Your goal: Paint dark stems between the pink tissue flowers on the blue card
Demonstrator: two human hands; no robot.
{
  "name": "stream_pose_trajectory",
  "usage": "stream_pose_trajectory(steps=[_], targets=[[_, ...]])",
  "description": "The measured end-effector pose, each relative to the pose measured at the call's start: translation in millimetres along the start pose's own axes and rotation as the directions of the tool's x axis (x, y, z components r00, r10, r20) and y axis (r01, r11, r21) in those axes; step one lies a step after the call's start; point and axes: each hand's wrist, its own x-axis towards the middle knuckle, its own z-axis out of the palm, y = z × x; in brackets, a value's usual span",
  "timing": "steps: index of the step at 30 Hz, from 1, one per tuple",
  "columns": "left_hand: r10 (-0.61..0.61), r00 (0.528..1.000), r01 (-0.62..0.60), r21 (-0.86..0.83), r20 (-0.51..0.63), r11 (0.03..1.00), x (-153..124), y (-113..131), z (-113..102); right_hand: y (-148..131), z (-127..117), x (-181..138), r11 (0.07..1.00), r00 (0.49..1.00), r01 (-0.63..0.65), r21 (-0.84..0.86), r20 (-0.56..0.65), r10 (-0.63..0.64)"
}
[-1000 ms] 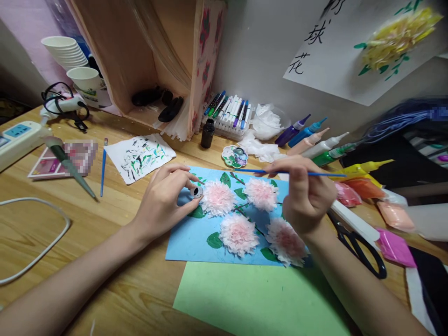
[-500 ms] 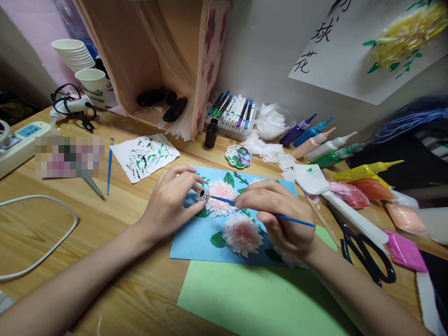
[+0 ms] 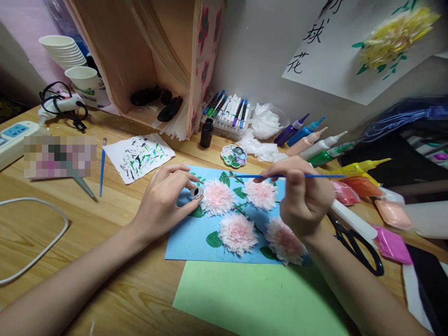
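My left hand pinches a small white cap with dark paint inside, over the left part of a blue sheet. In my right hand is a thin blue paintbrush, held nearly level. Its tip points left, near a painted green leaf and a brown stem at the sheet's far edge; whether it touches cannot be told. Several pink-white paper flowers sit on the sheet, among them a left flower, a front flower and one below the brush.
A flower-shaped palette, a black bottle and a paint-stained paper lie behind the sheet. Another blue brush is at left. Black scissors and paint bottles are at right. Green paper lies in front.
My right hand has drawn the brush away from the cap, up and to the right, uncovering more flowers. My left hand still holds the cap. The view has shifted slightly.
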Motion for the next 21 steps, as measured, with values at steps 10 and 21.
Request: stream_pose_trajectory(steps=[10,21], targets=[[0.016,1.0,-0.015,0.015,-0.013,1.0,0.8,-0.6,-1.0,22.0,13.3,-5.0,0.995,0.98,-0.044,-0.091,0.192,0.061],[0.009,1.0,-0.009,0.017,-0.009,1.0,0.7,-0.3,-1.4,22.2,13.2,-5.2,0.99,0.974,-0.055,-0.13,0.212,0.082]])
